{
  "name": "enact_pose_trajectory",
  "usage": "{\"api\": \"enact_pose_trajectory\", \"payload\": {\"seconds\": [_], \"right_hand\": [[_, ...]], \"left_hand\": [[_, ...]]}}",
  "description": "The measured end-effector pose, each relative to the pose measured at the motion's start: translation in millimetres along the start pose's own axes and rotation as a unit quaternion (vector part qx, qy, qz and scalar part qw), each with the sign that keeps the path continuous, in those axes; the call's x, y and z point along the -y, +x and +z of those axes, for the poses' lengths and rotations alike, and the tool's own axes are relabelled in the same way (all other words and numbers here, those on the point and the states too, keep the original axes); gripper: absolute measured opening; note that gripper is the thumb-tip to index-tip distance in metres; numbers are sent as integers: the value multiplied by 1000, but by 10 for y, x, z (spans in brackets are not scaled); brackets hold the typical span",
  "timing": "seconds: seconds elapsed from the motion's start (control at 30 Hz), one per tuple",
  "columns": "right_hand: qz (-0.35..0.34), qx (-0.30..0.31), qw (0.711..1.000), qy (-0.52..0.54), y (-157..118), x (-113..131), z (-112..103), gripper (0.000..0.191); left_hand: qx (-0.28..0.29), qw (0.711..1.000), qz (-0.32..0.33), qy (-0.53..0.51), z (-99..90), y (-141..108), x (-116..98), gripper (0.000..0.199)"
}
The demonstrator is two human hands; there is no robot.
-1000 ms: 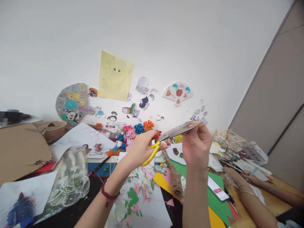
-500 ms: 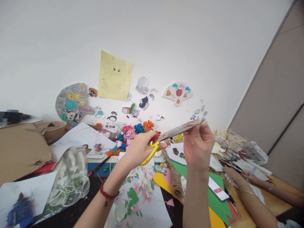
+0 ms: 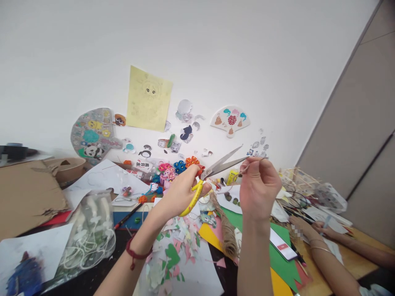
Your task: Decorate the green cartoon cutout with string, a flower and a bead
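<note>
Two-handed, near mid-frame: steady parted scissors [image 3: 194, 202] firmly in left hand [image 3: 180, 188]; tighten string [image 3: 245, 169] pinched in right hand [image 3: 259, 184], staying clear of blades [image 3: 220, 161].

The left forearm [image 3: 121, 269] slants up and inward to the left hand [image 3: 177, 192], curled in a grip. The right forearm [image 3: 255, 255] stands nearly upright, the right hand's [image 3: 259, 189] bent fingers pinched.

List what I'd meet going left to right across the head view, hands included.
Cardboard, plastic bag, left hand gripping scissors, right hand pinching a thin strand, phone, a co-worker's arm.
</note>
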State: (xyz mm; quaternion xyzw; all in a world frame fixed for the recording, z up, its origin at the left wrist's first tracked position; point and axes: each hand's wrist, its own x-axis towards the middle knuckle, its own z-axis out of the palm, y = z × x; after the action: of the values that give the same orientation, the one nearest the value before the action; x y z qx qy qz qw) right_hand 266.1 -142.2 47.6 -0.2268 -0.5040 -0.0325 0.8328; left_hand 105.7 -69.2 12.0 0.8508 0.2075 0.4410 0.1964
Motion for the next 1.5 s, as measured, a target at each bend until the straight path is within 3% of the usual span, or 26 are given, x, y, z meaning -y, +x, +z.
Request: {"api": "enact_pose_trajectory", "payload": {"seconds": [0.37, 0.73, 1.5], "right_hand": [[-53, -100, 990, -79, -14, -2, 74, 14], [-63, -107, 988, -93, -20, 27, 69, 14], [-85, -111, 986, -91, -7, 34, 63, 10]], "left_hand": [[8, 999, -27, -22, 81, 44, -48, 27], [5, 999, -4, 44, 8, 41, 42, 39], [14, 1000, 4, 19, 16, 49, 104, 50]]}}
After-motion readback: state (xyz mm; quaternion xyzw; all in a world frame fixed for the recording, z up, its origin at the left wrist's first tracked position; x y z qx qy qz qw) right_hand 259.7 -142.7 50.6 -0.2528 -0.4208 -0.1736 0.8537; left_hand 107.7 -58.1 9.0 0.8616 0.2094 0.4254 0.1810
